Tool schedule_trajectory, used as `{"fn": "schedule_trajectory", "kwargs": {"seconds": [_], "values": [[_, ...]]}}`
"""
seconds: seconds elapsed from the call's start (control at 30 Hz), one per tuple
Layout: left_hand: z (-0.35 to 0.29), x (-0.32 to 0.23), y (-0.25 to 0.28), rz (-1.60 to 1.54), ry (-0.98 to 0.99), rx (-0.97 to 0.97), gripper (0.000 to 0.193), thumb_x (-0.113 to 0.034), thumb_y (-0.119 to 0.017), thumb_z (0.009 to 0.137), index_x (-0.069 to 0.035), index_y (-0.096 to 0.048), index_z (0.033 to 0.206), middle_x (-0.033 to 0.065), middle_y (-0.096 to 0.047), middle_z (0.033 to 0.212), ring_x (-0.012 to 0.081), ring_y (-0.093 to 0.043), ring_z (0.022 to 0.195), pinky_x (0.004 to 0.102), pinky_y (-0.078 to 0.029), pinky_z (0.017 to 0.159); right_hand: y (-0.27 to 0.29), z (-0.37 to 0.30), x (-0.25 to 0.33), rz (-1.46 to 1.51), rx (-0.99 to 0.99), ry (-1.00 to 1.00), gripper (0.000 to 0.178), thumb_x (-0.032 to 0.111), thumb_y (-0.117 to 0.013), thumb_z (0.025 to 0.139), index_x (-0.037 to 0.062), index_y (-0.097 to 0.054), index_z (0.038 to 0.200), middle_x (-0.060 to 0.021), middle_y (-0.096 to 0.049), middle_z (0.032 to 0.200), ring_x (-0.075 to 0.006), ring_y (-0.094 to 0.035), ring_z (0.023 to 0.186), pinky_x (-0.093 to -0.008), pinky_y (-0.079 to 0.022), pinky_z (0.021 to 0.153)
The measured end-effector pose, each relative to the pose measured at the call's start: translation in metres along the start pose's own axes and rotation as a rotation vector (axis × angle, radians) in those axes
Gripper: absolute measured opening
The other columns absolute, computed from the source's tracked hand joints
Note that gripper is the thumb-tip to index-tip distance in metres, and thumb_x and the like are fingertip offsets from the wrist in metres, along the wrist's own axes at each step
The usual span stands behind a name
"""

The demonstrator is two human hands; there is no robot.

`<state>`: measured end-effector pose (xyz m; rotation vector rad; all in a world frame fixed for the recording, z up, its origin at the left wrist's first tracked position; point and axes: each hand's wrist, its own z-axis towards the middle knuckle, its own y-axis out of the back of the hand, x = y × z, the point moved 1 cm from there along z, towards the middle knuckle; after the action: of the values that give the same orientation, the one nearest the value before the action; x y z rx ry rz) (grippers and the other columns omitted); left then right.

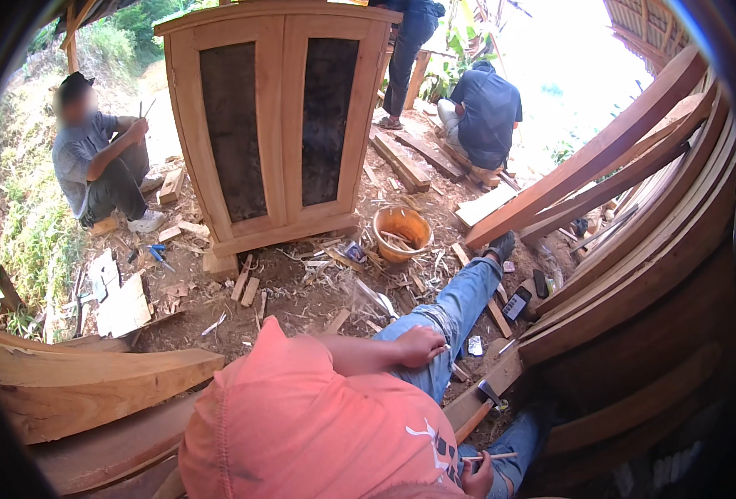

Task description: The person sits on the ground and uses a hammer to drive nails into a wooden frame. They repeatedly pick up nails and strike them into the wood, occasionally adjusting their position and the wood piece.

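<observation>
My left hand (422,345) rests closed on my jeans (459,312) near the knee. A small pale tip shows at its fingers; what it belongs to I cannot make out. Lower in the picture, my right hand (478,477) is closed around a thin wooden stick (501,456), over my other leg. Between the legs lies a tool with a wooden handle (473,422) and a dark metal head (489,392), against a wooden plank (501,378). The pink-orange shirt hides part of my right arm.
A wooden cabinet (283,125) with two dark panels stands ahead, beside an orange bucket (401,231) of wood scraps. Long beams (592,154) lean at the right. One person (93,154) sits left; another (486,112) crouches behind; a third stands partly hidden. Shavings litter the ground.
</observation>
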<state>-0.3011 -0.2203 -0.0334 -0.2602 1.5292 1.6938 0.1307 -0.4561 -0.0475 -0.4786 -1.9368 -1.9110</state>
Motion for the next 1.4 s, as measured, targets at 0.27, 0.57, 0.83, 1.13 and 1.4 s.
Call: {"fn": "schedule_trajectory", "kwargs": {"seconds": [0.27,0.57,0.83,1.13,1.4], "values": [[0.009,-0.011,-0.002,-0.026,-0.008,-0.022,0.029,-0.036,-0.061,0.110,-0.009,-0.071,0.105,0.0135,-0.075,0.105,0.0383,-0.067,0.108,0.0552,-0.050,0.098,0.139,-0.040,-0.172,-0.528,-0.799,0.348,0.067,0.053,-0.066,0.106,0.0019,-0.062,0.148,-0.0276,-0.074,0.133,-0.0442,-0.071,0.125,-0.0522,-0.054,0.109],[0.004,0.000,-0.003,-0.014,0.008,-0.017,0.031,-0.037,-0.060,0.111,-0.009,-0.071,0.103,0.0135,-0.074,0.105,0.0385,-0.068,0.108,0.0558,-0.050,0.098,0.086,0.020,-0.166,0.093,-0.539,-0.620,0.060,0.055,-0.063,0.107,0.0054,-0.069,0.140,-0.0243,-0.076,0.131,-0.0420,-0.071,0.124,-0.0544,-0.048,0.114],[-0.002,0.005,-0.001,-0.031,0.034,-0.067,0.031,-0.037,-0.061,0.111,-0.009,-0.072,0.102,0.0160,-0.075,0.102,0.0410,-0.069,0.106,0.0558,-0.052,0.096,0.064,0.026,-0.180,0.217,-0.458,-0.719,0.056,0.059,-0.058,0.108,0.0129,-0.075,0.135,-0.0190,-0.077,0.133,-0.0405,-0.069,0.127,-0.0571,-0.040,0.121],[-0.004,0.003,0.008,-0.058,0.031,-0.047,0.030,-0.037,-0.063,0.109,-0.009,-0.072,0.103,0.0159,-0.075,0.102,0.0404,-0.069,0.105,0.0555,-0.053,0.094,0.063,0.021,-0.204,0.293,-0.464,-0.767,0.055,0.063,-0.052,0.109,0.0213,-0.081,0.130,-0.0130,-0.078,0.135,-0.0388,-0.068,0.131,-0.0602,-0.030,0.128],[-0.004,0.009,0.003,-0.048,0.049,-0.028,0.031,-0.038,-0.061,0.110,-0.009,-0.072,0.105,0.0154,-0.074,0.103,0.0398,-0.069,0.106,0.0560,-0.052,0.094,0.060,0.018,-0.211,0.254,-0.426,-0.852,0.060,0.069,-0.040,0.109,0.0328,-0.086,0.121,-0.0062,-0.078,0.137,-0.0396,-0.063,0.138,-0.0646,-0.010,0.134]]}}
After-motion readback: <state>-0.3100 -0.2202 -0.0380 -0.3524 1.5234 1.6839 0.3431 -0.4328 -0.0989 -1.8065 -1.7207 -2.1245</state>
